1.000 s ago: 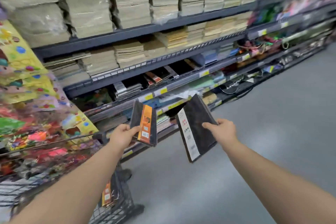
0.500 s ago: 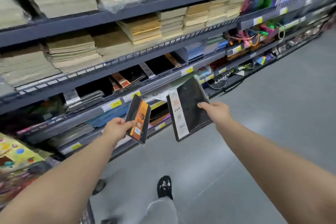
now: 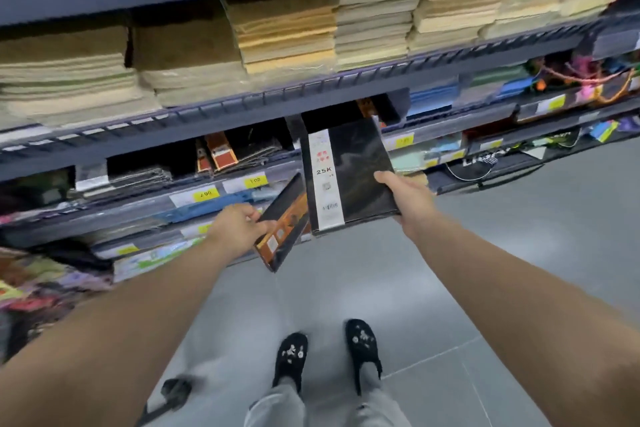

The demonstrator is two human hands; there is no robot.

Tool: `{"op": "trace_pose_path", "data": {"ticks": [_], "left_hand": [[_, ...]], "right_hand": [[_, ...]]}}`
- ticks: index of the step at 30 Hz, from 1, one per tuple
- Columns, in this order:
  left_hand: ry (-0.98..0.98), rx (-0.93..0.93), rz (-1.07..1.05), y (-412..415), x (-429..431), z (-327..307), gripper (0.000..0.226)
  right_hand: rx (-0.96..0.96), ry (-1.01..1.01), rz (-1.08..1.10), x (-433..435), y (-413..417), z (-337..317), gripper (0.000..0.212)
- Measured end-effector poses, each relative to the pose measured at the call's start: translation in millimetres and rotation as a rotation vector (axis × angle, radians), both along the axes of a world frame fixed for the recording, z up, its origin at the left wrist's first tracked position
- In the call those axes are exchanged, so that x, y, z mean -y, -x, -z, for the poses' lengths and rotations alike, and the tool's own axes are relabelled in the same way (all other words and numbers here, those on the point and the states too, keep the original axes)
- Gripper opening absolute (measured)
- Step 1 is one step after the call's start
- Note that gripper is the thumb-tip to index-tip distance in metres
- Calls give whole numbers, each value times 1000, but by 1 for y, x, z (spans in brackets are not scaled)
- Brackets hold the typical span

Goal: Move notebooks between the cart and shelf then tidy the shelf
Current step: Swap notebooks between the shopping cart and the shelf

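In front of a dark grey store shelf (image 3: 221, 116), both bare arms reach forward toward a middle tier. The left hand (image 3: 239, 229) grips a small black notebook with an orange band (image 3: 287, 218), its fingers curled round the book's lower left edge. The book is tilted, with its far corner pointing up toward the price rail. The right hand (image 3: 405, 199) holds a larger black notebook with a white label strip (image 3: 349, 170) marked 25K. It pinches the right edge near the lower corner, thumb on the cover and the other fingers hidden beneath. This larger book faces the camera, and its top edge is at the mouth of the tier that holds low piles of black notebooks (image 3: 252, 149), some with orange bands. Whether it touches the shelf cannot be told. The two held books sit just beside each other, the large one's left edge overlapping the small one's upper corner in this view. The tier above carries tall stacks of tan and cream paper pads (image 3: 287, 35). Yellow price tags (image 3: 206, 195) line the rail beneath the black piles. Below, on the grey floor (image 3: 519, 253), stand two feet in black slippers (image 3: 290, 357), toes toward the shelf
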State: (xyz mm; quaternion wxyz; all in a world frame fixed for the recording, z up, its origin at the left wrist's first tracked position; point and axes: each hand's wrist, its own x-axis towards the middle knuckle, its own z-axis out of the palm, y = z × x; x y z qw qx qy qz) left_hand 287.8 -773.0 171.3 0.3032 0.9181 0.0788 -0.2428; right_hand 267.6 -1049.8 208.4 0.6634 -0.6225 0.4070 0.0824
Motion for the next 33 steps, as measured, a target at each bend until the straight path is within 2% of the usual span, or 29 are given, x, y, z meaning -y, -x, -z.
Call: {"op": "trace_pose_path", "data": {"ticks": [1,4,6,8,11,12,15,17,19,22,29,33], "left_hand": [[-17,16,22,-4,8,4,42],[-20,26,34,-12,30,24,35],[-8,37,20,-18,42,37,26],[1,76,-13,-25,54,52,30],[66,131,-110,-32,71,69,30],[86,139,-140,-34,75,78,27],[100,200,-144,-37,83,96,23],[84,251,-107,-39,85,102,22],[48,277,-75,-43,87,103,20],[-14,288,-27,-53,84,106,19],[23,251,-11,-54,85,111,19],[65,238,-41,-52,86,105,17]], "right_hand": [[-16,0,-47,4,-12,6,64],[-11,-20,-160,10,-48,16,44],[-1,-51,-180,15,-74,28,55],[2,-85,-211,17,-95,38,60],[19,-210,-210,20,-118,52,31],[30,-287,-187,21,-123,60,27],[42,-428,-131,24,-120,82,40],[5,-459,-135,28,-110,91,36],[-42,-494,-239,30,-102,94,26],[-16,-477,-353,21,-102,95,18],[163,-475,-329,3,-135,85,8],[179,-318,-333,-7,-147,78,7]]}}
